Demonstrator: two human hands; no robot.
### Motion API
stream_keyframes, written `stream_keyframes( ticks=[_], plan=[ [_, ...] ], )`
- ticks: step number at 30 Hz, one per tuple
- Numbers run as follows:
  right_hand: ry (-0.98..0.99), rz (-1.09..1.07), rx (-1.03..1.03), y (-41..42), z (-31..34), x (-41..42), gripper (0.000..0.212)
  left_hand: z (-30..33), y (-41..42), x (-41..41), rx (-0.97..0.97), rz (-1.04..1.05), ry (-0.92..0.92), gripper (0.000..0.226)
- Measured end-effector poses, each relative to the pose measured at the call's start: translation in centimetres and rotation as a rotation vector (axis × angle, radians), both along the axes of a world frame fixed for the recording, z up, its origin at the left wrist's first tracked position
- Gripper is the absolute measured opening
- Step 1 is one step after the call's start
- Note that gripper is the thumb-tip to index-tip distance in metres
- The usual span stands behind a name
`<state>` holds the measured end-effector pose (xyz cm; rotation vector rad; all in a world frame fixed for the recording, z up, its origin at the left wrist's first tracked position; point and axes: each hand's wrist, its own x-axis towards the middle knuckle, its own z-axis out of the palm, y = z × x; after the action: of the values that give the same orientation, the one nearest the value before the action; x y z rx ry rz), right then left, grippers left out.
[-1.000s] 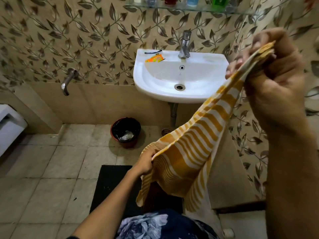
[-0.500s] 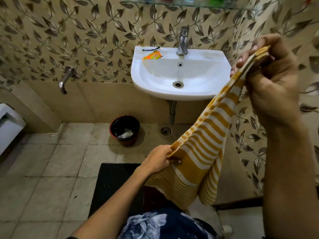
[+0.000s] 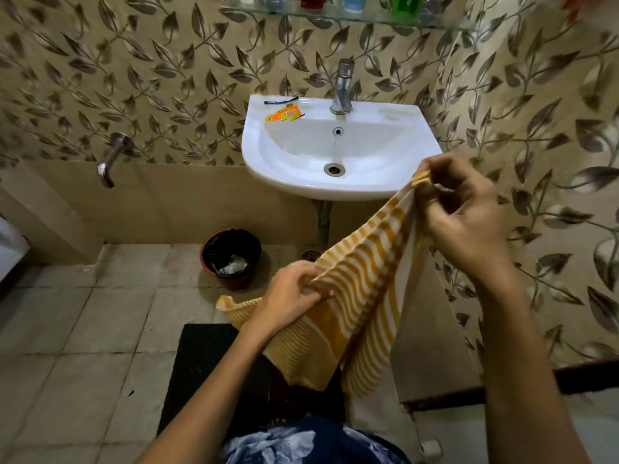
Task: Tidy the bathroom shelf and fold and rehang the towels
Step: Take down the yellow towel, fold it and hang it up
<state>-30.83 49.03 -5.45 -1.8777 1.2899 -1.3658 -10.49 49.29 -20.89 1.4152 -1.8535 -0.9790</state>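
A yellow and white striped towel (image 3: 355,306) stretches between my hands in front of the sink. My right hand (image 3: 465,216) pinches its upper corner at the right, just below the basin's rim. My left hand (image 3: 291,299) grips a fold of the cloth lower down, with one loose corner flapping out to the left over the floor. The rest of the towel hangs doubled below my hands. A glass shelf (image 3: 341,18) with several bottles runs along the wall at the top edge.
A white wall sink (image 3: 398,155) with a chrome tap (image 3: 342,88) carries an orange packet (image 3: 284,114) and a dark thin item on its left rim. A lined bin (image 3: 231,257) stands on the tiled floor, a black mat (image 3: 201,370) lies at my feet, and a wall spout (image 3: 112,159) sticks out at left.
My right hand has come down from head height to the sink's rim with the towel corner. My left hand has risen and moved right, gathering the cloth, so the towel hangs shorter.
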Motion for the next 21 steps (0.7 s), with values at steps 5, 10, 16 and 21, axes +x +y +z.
stream_keyframes(
  ticks=[5, 10, 16, 21],
  plan=[
    [0.045, 0.136, 0.036, 0.1, -1.3, 1.9, 0.025, 3.7, 0.3, -2.7, -0.273, -0.073, 0.319, 0.009],
    [-0.097, -0.061, 0.007, -0.7, -1.4, 0.9, 0.038, 2.8, 0.4, -1.0, -0.116, -0.076, 0.364, 0.010],
    [-0.231, -0.224, -0.048, -1.8, -1.9, -0.3, 0.036, 2.0, 0.5, 0.0, 0.010, -0.074, 0.213, 0.023],
    [0.120, 0.055, 0.340, -0.8, -4.2, 1.7, 0.033, 3.5, 0.4, -0.2, -0.224, -0.071, 0.149, 0.014]
  ],
)
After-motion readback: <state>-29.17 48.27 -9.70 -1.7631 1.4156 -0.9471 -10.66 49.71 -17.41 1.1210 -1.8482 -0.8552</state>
